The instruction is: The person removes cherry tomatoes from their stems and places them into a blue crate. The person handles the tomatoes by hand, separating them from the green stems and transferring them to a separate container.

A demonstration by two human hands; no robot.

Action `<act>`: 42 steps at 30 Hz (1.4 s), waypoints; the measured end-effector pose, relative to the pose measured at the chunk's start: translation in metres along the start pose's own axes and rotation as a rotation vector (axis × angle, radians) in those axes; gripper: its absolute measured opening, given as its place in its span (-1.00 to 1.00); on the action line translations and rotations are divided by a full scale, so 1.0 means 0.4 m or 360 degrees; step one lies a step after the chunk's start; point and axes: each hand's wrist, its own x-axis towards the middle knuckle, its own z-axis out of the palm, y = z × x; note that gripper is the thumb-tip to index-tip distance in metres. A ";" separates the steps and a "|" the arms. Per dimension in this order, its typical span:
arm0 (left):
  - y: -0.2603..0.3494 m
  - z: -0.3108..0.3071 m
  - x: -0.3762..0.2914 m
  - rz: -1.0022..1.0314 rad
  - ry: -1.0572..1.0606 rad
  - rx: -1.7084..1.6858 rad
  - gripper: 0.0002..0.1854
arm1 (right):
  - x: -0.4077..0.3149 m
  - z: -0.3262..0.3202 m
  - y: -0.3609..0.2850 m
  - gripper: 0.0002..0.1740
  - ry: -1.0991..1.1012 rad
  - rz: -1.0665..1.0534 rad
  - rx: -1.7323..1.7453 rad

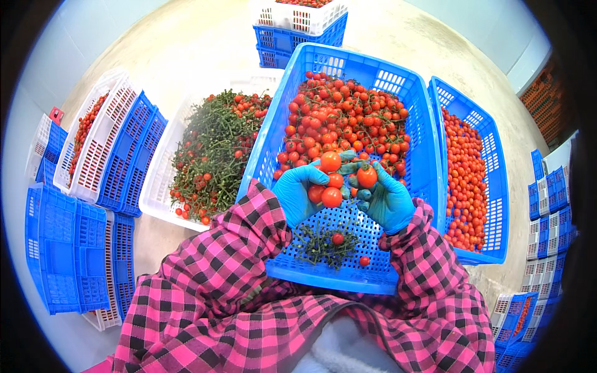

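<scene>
Both my hands, in blue gloves stained dark at the fingertips, are over the blue plastic crate [422, 116] in front of me. My left hand [298, 191] cups several red cherry tomatoes [331, 197]. Between the thumb and fingers of my right hand [389, 200] is a single cherry tomato [367, 177] with a green stem end. Beyond the hands, a heap of cherry tomatoes on stems [345, 116] fills the far part of the crate. Loose green stems [326, 245] and a couple of tomatoes lie on its perforated floor near me.
At left stands a white crate [154, 186] of green stems [214, 144] mixed with tomatoes. Another blue crate [496, 196] at right holds loose tomatoes [466, 182]. Stacked crates stand at far left [70, 247], at the back [298, 39] and at far right [550, 233].
</scene>
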 end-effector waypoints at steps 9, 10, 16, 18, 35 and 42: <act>0.007 0.028 -0.007 0.0069 -0.0054 0.0035 -0.34 | 0.001 0.015 0.009 -0.71 0.0097 -0.0284 -0.0286; 0.009 0.027 -0.009 0.0067 -0.0131 0.0091 -0.34 | 0.004 0.014 0.009 -0.71 0.0168 -0.0338 -0.0297; -0.004 0.015 -0.009 -0.0413 -0.0152 0.0476 -0.40 | -0.007 -0.001 -0.018 -0.70 0.0404 -0.0635 -0.0251; -0.007 0.008 -0.003 -0.0340 -0.0070 0.0252 -0.41 | -0.015 0.006 -0.025 -0.73 0.0295 -0.0606 -0.0316; -0.026 -0.030 0.017 -0.0297 0.0254 0.0117 -0.55 | -0.002 0.042 0.031 -0.69 0.0220 -0.0415 -0.1491; -0.032 -0.047 0.018 -0.0135 0.0155 0.0067 -0.62 | 0.002 0.039 0.015 -0.76 0.0501 -0.0277 -0.1444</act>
